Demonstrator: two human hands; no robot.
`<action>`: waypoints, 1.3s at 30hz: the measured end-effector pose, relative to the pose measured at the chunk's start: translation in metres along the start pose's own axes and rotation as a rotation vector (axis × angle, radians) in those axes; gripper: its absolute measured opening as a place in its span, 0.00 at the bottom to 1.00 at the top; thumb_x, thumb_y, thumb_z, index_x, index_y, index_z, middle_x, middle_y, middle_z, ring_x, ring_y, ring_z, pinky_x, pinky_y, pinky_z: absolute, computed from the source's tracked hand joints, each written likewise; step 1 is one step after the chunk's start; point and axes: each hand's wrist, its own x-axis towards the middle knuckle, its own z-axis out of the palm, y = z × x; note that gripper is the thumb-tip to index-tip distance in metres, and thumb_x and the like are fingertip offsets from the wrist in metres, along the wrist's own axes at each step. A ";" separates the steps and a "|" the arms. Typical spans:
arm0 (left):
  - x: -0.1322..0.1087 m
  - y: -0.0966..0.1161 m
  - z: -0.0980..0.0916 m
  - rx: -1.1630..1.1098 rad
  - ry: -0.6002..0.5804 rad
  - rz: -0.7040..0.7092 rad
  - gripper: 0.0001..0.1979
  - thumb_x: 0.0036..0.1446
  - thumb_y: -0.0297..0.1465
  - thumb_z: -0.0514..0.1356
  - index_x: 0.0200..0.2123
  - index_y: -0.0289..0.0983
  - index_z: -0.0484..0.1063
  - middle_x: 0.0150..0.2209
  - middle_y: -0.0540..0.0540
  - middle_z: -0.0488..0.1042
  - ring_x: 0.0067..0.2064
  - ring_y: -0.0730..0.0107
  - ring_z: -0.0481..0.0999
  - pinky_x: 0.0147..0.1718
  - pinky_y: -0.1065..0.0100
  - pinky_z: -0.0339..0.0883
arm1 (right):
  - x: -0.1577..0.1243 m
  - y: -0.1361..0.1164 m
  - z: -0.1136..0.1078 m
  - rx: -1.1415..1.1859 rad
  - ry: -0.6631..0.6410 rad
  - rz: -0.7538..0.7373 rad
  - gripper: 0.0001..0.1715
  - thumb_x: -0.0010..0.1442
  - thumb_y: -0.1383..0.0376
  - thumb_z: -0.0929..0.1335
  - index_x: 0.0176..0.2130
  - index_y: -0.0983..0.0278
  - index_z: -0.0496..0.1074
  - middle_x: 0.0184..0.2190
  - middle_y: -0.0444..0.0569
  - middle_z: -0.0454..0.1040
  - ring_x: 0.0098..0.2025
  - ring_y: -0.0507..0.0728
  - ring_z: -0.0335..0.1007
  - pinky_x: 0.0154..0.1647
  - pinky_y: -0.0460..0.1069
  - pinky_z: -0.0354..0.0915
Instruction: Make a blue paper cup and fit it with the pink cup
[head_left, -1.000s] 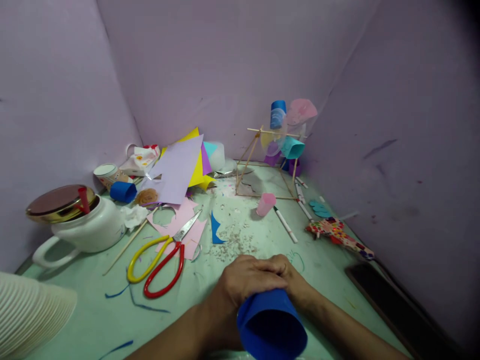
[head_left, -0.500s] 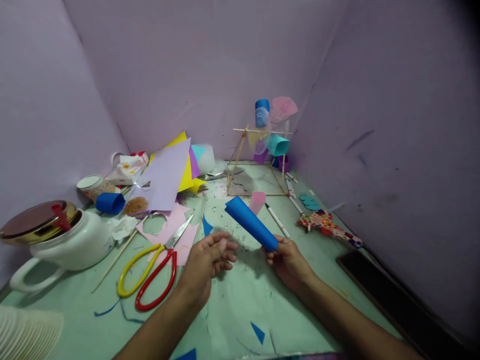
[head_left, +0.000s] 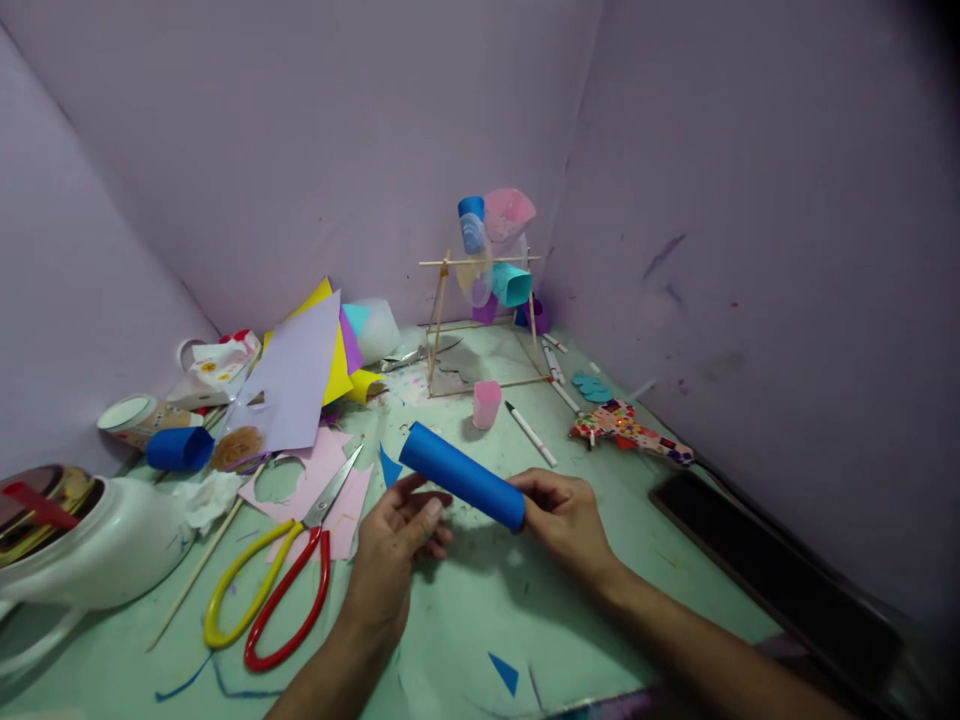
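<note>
A rolled tube of blue paper [head_left: 463, 476] slants above the table, its far end up to the left. My right hand [head_left: 566, 515] is closed on its lower right end, thumb and fingers pinching the rim. Close under the tube's left end, my left hand [head_left: 401, 545] has its fingers loosely curled and apart; its index finger comes near the paper, and I cannot tell if it touches. Scissors [head_left: 319, 515] with one yellow and one red handle lie left of my left hand, partly on cut pink paper [head_left: 349, 482]. A blue scrap [head_left: 389, 466] lies just beyond my left hand.
A stick frame [head_left: 433, 340] carrying a wheel of paper cups stands at the back. A small pink paper cup [head_left: 487, 404] and a marker [head_left: 531, 434] are before it. A white teapot [head_left: 127, 540] stands left; a dark flat object [head_left: 772, 570] lies right.
The blue tube has tipped flatter and come nearer my left hand, while my right hand keeps its hold. The view has swung to the right, so the table's things appear further left.
</note>
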 end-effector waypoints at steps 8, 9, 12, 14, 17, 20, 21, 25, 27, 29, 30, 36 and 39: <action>0.003 0.014 -0.010 -0.023 0.050 -0.006 0.28 0.38 0.35 0.69 0.45 0.36 0.67 0.32 0.49 0.74 0.31 0.67 0.75 0.21 0.70 0.71 | -0.001 0.012 -0.007 -0.551 -0.075 -0.769 0.15 0.49 0.75 0.62 0.32 0.68 0.76 0.21 0.49 0.74 0.23 0.53 0.69 0.25 0.45 0.63; 0.004 0.012 -0.010 0.011 0.058 -0.014 0.27 0.38 0.35 0.69 0.44 0.36 0.68 0.31 0.49 0.73 0.31 0.67 0.75 0.21 0.71 0.70 | -0.001 0.013 -0.007 -0.563 -0.091 -0.809 0.15 0.50 0.75 0.62 0.33 0.68 0.76 0.21 0.49 0.73 0.23 0.52 0.69 0.24 0.45 0.63; 0.007 0.003 -0.012 0.105 0.090 0.012 0.23 0.39 0.37 0.69 0.39 0.36 0.70 0.28 0.50 0.73 0.30 0.69 0.74 0.21 0.73 0.68 | -0.002 0.015 -0.007 -0.552 -0.132 -0.826 0.17 0.49 0.75 0.62 0.35 0.66 0.76 0.22 0.48 0.74 0.23 0.52 0.69 0.24 0.44 0.63; 0.009 -0.001 -0.014 0.175 0.096 0.077 0.19 0.41 0.38 0.68 0.36 0.35 0.72 0.26 0.50 0.73 0.28 0.70 0.73 0.22 0.73 0.68 | -0.003 0.016 -0.006 -0.512 -0.136 -0.745 0.17 0.49 0.75 0.62 0.35 0.65 0.76 0.24 0.48 0.75 0.25 0.52 0.70 0.25 0.44 0.64; 0.015 0.006 -0.014 0.340 0.127 0.238 0.16 0.41 0.38 0.68 0.32 0.34 0.74 0.23 0.51 0.73 0.26 0.71 0.71 0.25 0.71 0.67 | 0.004 0.014 -0.003 -0.431 -0.111 -0.566 0.18 0.48 0.76 0.63 0.34 0.64 0.78 0.26 0.48 0.77 0.27 0.53 0.72 0.29 0.45 0.65; 0.025 0.032 -0.003 0.521 0.160 0.385 0.15 0.40 0.36 0.67 0.33 0.35 0.74 0.25 0.50 0.74 0.26 0.69 0.71 0.27 0.69 0.68 | 0.027 0.012 0.011 -0.264 0.007 -0.366 0.16 0.45 0.75 0.65 0.30 0.63 0.79 0.26 0.48 0.76 0.28 0.54 0.70 0.30 0.46 0.64; 0.030 0.043 0.003 0.573 0.180 0.449 0.16 0.41 0.36 0.67 0.34 0.36 0.73 0.27 0.50 0.74 0.28 0.68 0.72 0.29 0.69 0.69 | 0.037 0.012 0.017 -0.178 0.049 -0.286 0.14 0.44 0.74 0.66 0.28 0.63 0.80 0.27 0.48 0.76 0.29 0.54 0.69 0.30 0.46 0.63; 0.053 0.067 0.032 0.613 0.178 0.709 0.26 0.43 0.31 0.66 0.48 0.39 0.66 0.38 0.47 0.74 0.38 0.67 0.75 0.36 0.69 0.69 | 0.068 0.017 0.045 0.070 0.119 -0.086 0.11 0.47 0.68 0.67 0.28 0.65 0.80 0.21 0.47 0.74 0.26 0.54 0.68 0.27 0.46 0.63; 0.063 0.064 0.042 0.525 0.140 0.669 0.31 0.41 0.30 0.67 0.51 0.40 0.62 0.41 0.46 0.74 0.39 0.66 0.75 0.36 0.69 0.69 | 0.075 0.022 0.055 0.134 0.133 -0.025 0.13 0.49 0.65 0.66 0.31 0.68 0.80 0.17 0.46 0.71 0.19 0.52 0.64 0.19 0.45 0.60; 0.072 0.055 0.047 0.481 0.122 0.552 0.29 0.38 0.30 0.68 0.47 0.38 0.64 0.39 0.45 0.75 0.39 0.65 0.76 0.36 0.68 0.69 | 0.077 0.028 0.060 0.186 0.136 0.020 0.14 0.49 0.63 0.66 0.31 0.68 0.80 0.14 0.44 0.69 0.15 0.50 0.60 0.16 0.44 0.57; 0.075 0.050 0.048 0.475 0.123 0.498 0.27 0.37 0.30 0.68 0.44 0.37 0.66 0.37 0.45 0.75 0.39 0.64 0.76 0.36 0.68 0.69 | 0.078 0.030 0.061 0.207 0.138 0.033 0.14 0.49 0.63 0.67 0.31 0.68 0.80 0.13 0.44 0.69 0.15 0.50 0.60 0.15 0.44 0.56; 0.093 0.032 0.042 0.393 0.073 0.382 0.21 0.39 0.32 0.68 0.38 0.36 0.68 0.36 0.45 0.78 0.42 0.62 0.76 0.43 0.65 0.68 | 0.083 0.036 0.061 0.284 0.170 0.067 0.11 0.47 0.63 0.69 0.30 0.66 0.80 0.16 0.45 0.71 0.17 0.51 0.63 0.15 0.44 0.57; 0.096 0.031 0.044 0.407 0.075 0.387 0.20 0.39 0.32 0.69 0.38 0.35 0.69 0.35 0.45 0.78 0.40 0.62 0.77 0.41 0.65 0.69 | 0.085 0.035 0.059 0.311 0.166 0.067 0.11 0.47 0.64 0.69 0.29 0.66 0.80 0.19 0.46 0.72 0.18 0.50 0.62 0.15 0.43 0.56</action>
